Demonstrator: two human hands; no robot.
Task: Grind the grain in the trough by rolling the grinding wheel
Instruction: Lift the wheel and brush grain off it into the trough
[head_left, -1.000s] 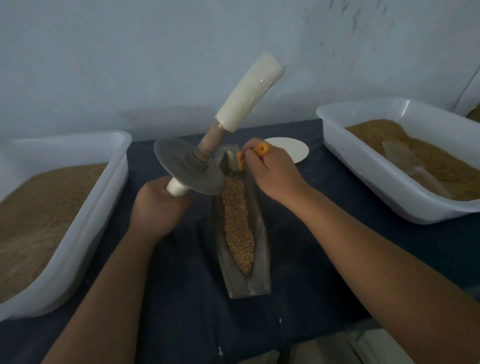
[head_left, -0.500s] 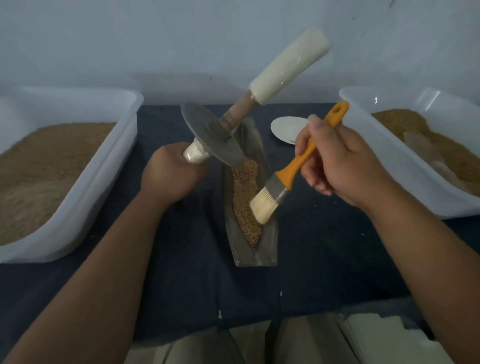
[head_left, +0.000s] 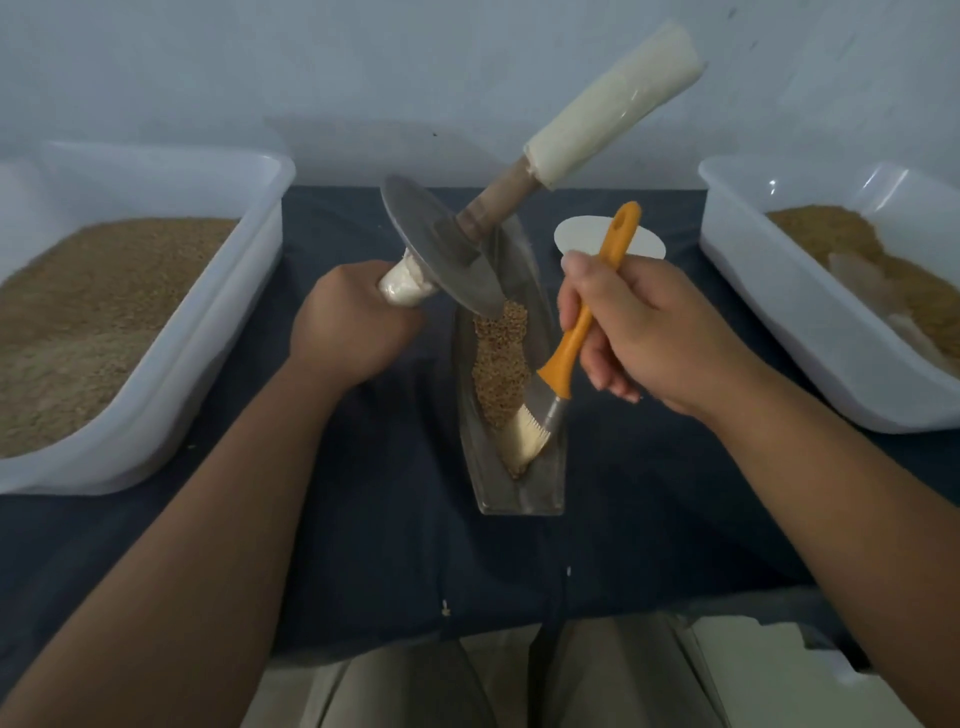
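A narrow metal trough (head_left: 550, 483) lies lengthwise on the dark blue cloth, with a strip of brown grain (head_left: 500, 358) along its middle. The grinding wheel (head_left: 439, 254), a metal disc on a wooden axle with white-wrapped handles, is tilted; its lower edge rests in the grain at the trough's far part. My left hand (head_left: 348, 327) grips the wheel's near handle, while the far handle (head_left: 613, 104) points up to the right, free. My right hand (head_left: 639, 332) holds an orange-handled brush (head_left: 571, 343) whose bristles touch the grain at the trough's near end.
A white tub of pale grain (head_left: 223, 312) stands at the left. Another white tub (head_left: 789, 322) at the right holds browner grain and a clear scoop. A white disc (head_left: 576, 234) lies on the cloth behind the trough. A few loose grains lie near the table's front edge.
My right hand has swung the brush from the trough's far end, beside the wheel, down to its near end, where the bristles now touch the grain. The wheel stays tilted in my left hand.
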